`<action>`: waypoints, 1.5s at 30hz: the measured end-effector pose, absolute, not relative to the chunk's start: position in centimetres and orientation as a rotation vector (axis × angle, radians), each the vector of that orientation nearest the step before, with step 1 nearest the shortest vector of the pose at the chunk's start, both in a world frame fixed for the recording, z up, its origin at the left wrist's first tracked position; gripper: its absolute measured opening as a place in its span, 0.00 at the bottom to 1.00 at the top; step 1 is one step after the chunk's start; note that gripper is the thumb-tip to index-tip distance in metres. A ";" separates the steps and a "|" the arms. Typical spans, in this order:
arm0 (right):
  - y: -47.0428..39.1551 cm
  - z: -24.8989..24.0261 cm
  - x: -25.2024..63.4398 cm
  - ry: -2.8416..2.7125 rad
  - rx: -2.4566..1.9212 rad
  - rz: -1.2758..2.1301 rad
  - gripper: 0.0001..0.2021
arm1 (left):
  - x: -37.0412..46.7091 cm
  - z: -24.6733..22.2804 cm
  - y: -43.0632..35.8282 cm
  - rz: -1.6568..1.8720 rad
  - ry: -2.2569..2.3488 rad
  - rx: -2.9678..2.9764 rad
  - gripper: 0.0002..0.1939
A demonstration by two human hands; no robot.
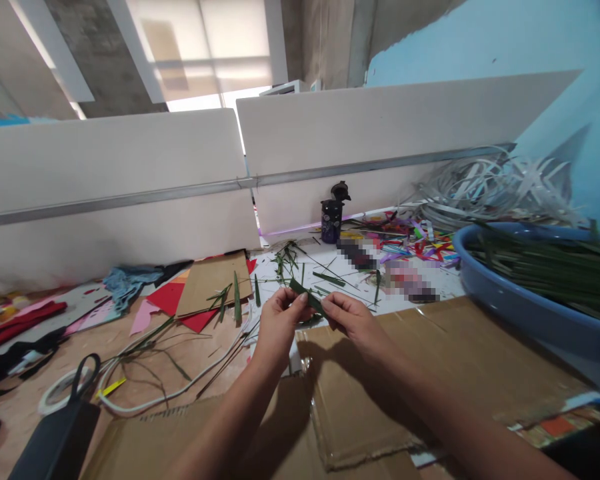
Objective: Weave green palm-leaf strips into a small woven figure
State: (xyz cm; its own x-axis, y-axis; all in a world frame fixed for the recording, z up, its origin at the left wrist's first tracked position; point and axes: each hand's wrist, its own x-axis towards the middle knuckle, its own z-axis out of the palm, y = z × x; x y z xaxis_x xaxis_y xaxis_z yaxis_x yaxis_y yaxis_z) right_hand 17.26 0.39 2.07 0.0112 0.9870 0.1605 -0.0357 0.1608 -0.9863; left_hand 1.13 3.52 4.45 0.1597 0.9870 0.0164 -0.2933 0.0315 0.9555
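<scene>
Between my two hands a strip of green leaf (309, 297) is stretched, a little above the table. My left hand (285, 313) pinches its left part between thumb and fingers. At the other end, the thumb and fingers of my right hand (349, 316) close on the same strip. Part of the leaf is hidden behind my fingers. Beyond my hands, several cut leaf pieces (329, 279) lie scattered on a white sheet. More leaf pieces (237, 298) rest to the left, by a brown card (214, 283).
At the right, a blue basin (500, 300) holds many long green leaves. Flat cardboard (430, 353) lies under my forearms. A dark bottle (331, 220) with its lid up stands at the back. White cable (180, 390), a tape roll (65, 390) and a black case (55, 437) are left.
</scene>
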 end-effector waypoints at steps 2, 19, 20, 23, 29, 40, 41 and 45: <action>0.4 2.2 17.2 -1.248 -1.068 1.098 0.22 | 1.2 4.4 3.5 1.213 0.877 1.057 0.22; 0.6 2.0 17.5 -1.301 -1.089 1.035 0.21 | 1.5 4.3 3.2 1.173 0.869 1.040 0.22; 0.6 2.1 17.5 -1.298 -1.088 1.037 0.20 | 1.5 4.5 3.2 1.167 0.859 1.027 0.23; 0.4 2.2 17.4 -1.292 -1.085 1.037 0.19 | 1.3 4.9 3.3 1.163 0.838 0.985 0.26; 0.4 1.9 17.3 -1.290 -1.075 1.040 0.18 | 1.1 5.1 3.5 1.186 0.843 1.007 0.25; 0.3 2.5 17.5 -1.339 -1.082 0.975 0.19 | 1.2 5.0 3.4 1.145 0.841 0.984 0.29; 0.3 2.5 17.5 -1.333 -1.074 0.982 0.19 | 1.3 4.8 3.4 1.139 0.838 0.981 0.29; 0.5 2.1 17.4 -1.289 -1.033 0.986 0.18 | 1.6 4.3 3.1 1.133 0.827 0.978 0.29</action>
State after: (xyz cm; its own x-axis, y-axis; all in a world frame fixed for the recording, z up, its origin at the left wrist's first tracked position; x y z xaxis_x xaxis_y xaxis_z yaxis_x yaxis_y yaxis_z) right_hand 17.43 0.51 2.15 0.0423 0.9651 0.2584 0.0028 0.2585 -0.9660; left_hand 1.63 3.14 4.30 0.2331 0.9713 -0.0475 -0.3411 0.1275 0.9313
